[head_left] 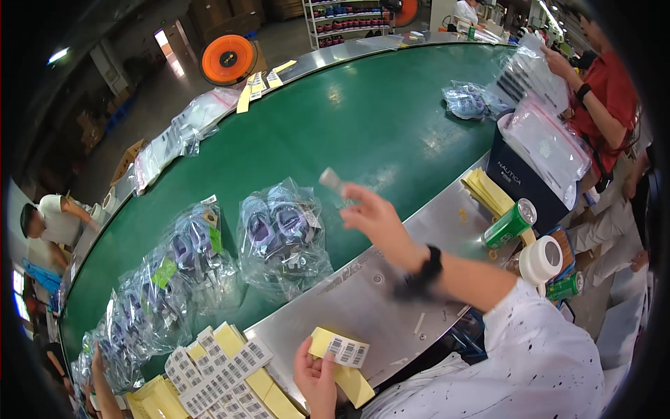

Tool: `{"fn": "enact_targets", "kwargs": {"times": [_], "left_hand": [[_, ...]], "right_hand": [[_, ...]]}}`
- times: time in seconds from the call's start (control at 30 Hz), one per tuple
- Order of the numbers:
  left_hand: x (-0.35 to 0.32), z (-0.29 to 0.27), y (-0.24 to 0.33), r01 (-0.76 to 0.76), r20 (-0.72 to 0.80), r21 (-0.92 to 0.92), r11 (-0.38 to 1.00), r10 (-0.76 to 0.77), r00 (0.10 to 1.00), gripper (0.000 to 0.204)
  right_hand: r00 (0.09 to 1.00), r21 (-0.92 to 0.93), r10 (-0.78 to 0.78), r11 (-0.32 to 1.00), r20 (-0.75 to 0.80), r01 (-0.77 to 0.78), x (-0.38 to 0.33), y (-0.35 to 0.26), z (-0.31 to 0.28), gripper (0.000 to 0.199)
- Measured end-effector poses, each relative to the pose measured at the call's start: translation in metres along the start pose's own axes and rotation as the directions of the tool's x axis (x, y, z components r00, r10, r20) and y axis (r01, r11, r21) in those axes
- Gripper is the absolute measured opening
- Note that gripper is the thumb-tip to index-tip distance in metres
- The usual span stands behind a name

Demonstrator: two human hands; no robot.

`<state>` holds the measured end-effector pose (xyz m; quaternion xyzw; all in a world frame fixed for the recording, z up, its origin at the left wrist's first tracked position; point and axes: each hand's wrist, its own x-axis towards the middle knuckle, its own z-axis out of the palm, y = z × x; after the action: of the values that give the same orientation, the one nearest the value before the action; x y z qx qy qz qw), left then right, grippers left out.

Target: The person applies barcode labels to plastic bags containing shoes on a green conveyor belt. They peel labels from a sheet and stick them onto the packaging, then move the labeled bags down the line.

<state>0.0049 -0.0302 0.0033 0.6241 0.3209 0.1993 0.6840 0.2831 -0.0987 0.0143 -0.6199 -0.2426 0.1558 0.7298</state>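
Note:
My left hand (pixel 317 373) is closed on a strip of white barcode labels on yellow backing (pixel 340 348), held over the metal edge of the belt. My right hand (pixel 373 216) is stretched over the green belt, index finger out and fingers apart, with a pale cover-like piece (pixel 331 179) at the fingertip; motion blurs it. Left of that hand lies a pair of blue-purple shoes in a clear bag (pixel 281 230). Further left, several more bagged shoes (pixel 188 255) form a row, some with green tags. Sheets of barcode labels (pixel 216 370) lie left of my left hand.
The green belt (pixel 279 150) curves away ahead. On the right stand a dark box (pixel 520 178) topped with clear bags, a green can (pixel 509 223) and a white jar (pixel 541 260). A co-worker in red (pixel 614 91) handles bags. Another person's hand (pixel 101 370) is at lower left.

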Motion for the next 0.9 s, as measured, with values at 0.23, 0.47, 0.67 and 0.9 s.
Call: {"fn": "enact_targets", "kwargs": {"times": [0.23,0.47,0.67,0.9], "left_hand": [[-0.006,0.004,-0.011,-0.008,-0.013,0.145,0.989,0.010,1.000,0.040],[-0.004,0.004,-0.020,-0.016,0.005,0.142,0.990,0.015,1.000,0.041],[-0.005,-0.004,-0.009,0.058,0.040,0.141,0.988,-0.064,0.997,0.040],[-0.003,0.005,-0.001,0.085,0.031,0.097,0.992,-0.089,0.996,0.039]], "right_hand": [[0.936,-0.089,0.352,0.931,-0.029,-0.353,0.109,0.065,0.024,0.069],[0.948,-0.195,0.288,0.930,-0.136,-0.311,0.147,0.092,0.048,0.080],[0.996,-0.304,0.084,0.948,-0.034,-0.090,0.124,0.098,0.050,0.092],[0.959,0.116,0.271,0.958,-0.076,-0.262,0.148,0.081,0.031,0.087]]}}
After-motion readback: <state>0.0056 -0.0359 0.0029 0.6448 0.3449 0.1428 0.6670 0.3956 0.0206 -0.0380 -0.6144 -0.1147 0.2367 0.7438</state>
